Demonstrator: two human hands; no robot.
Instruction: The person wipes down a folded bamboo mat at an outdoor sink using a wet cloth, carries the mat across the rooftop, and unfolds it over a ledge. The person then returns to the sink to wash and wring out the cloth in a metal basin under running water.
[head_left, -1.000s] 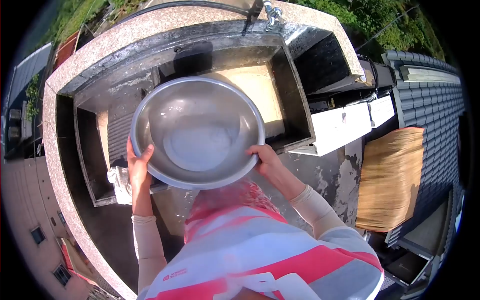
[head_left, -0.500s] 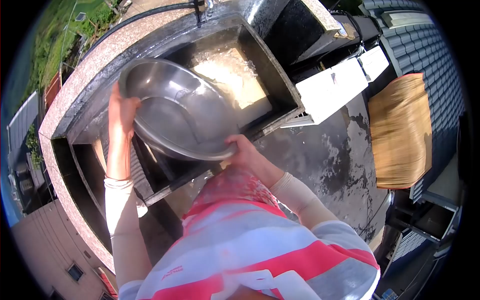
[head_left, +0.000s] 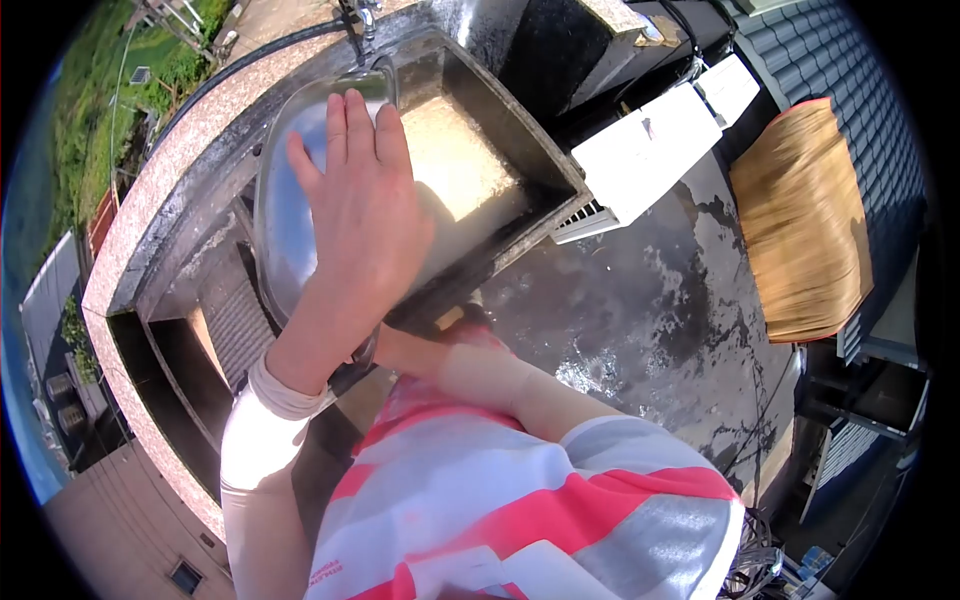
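Note:
A large stainless steel basin (head_left: 290,215) is tipped steeply on its side over the left part of the sink. My left hand (head_left: 370,205) lies flat against or just in front of the basin, back of the hand toward me, its fingers stretched out and a little apart. Whether the palm touches the metal I cannot tell. My right hand (head_left: 400,350) is at the basin's near lower rim, mostly hidden behind my left wrist, and appears to grip it there. The stone sink (head_left: 545,170) has a sunlit bottom.
A tap (head_left: 368,25) with a black hose (head_left: 240,65) stands at the far rim. Left of the sink is a ribbed washboard slab (head_left: 235,295). A white box-like unit (head_left: 640,150) is to the right, with a tan woven mat (head_left: 800,220) beyond it on the wet concrete floor (head_left: 620,290).
The basin has turned from facing up to standing on its side. My left hand has left its rim and moved across it, fingers out. My right hand has shifted left and down.

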